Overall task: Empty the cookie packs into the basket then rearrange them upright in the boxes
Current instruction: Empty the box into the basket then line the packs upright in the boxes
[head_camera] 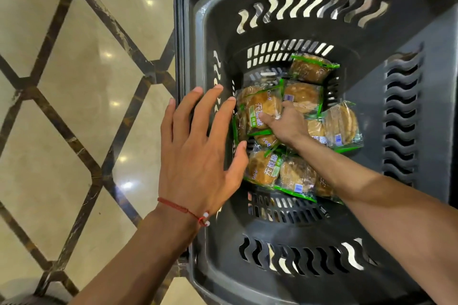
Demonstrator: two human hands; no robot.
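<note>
Head view: the packs [307, 69] are all lying loose at the bottom of the basket [193, 32], so emptying looks done and I'm on the picking-out part. My right hand [285, 124] is deep inside, thumb and fingers pinching the top pack [260, 109] by the left wall. Left hand [195, 146] is spread wide over the left rim, holding nothing. Boxes aren't in shot, so next I'd guess I lift this one clear and stand it up in one.

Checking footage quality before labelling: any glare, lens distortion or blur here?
Head view: ceiling lights leave bright glare spots on the polished floor; the wide lens bows the rim of the basket; the cookie packs, left hand and right hand are sharp; the basket's interior is dim.
</note>
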